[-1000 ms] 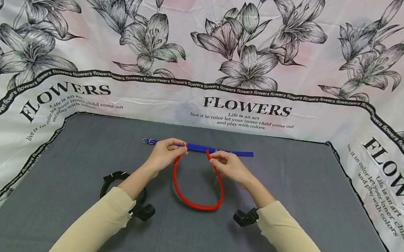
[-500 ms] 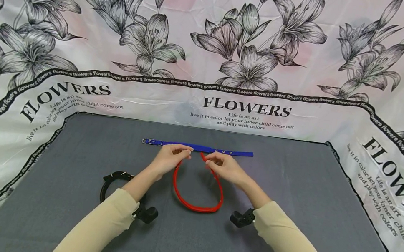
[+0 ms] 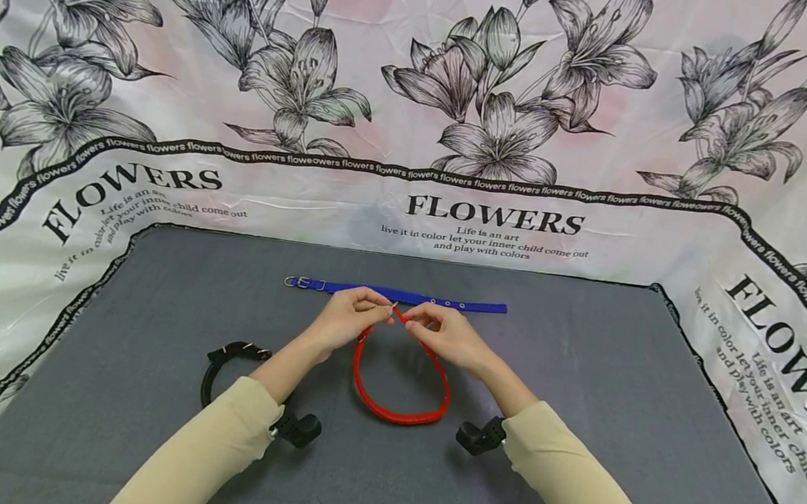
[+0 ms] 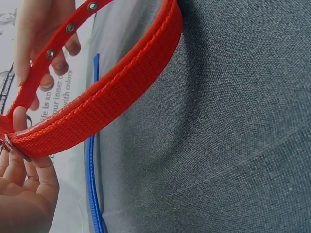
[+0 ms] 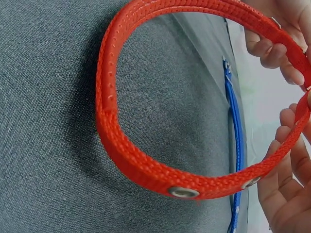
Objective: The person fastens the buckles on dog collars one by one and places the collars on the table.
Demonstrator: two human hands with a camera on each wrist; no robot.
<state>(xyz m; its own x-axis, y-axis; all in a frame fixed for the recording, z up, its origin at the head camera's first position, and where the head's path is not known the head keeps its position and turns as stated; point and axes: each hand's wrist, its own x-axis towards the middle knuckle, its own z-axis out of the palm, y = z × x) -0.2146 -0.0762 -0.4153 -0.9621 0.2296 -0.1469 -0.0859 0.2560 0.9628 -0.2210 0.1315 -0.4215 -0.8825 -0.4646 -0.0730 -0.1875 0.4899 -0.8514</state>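
A red webbing collar point(image 3: 398, 386) hangs as a loop between both hands above the grey mat point(image 3: 577, 441). My left hand point(image 3: 353, 317) pinches its end with the metal buckle point(image 4: 17, 151). My right hand point(image 3: 439, 330) pinches the other end, the strap with metal eyelets point(image 5: 183, 192). The two ends meet between the fingertips. The red loop point(image 4: 116, 90) fills the left wrist view, and the same red collar point(image 5: 126, 141) curves across the right wrist view.
A blue collar point(image 3: 398, 295) lies flat and straight on the mat just beyond the hands. A black studded collar point(image 3: 232, 357) lies beside my left forearm. White floral cloth point(image 3: 420, 119) rises behind and at both sides of the mat.
The two hands have drawn closer together, bringing the strap end up to the buckle end. The red loop has narrowed and rounded.
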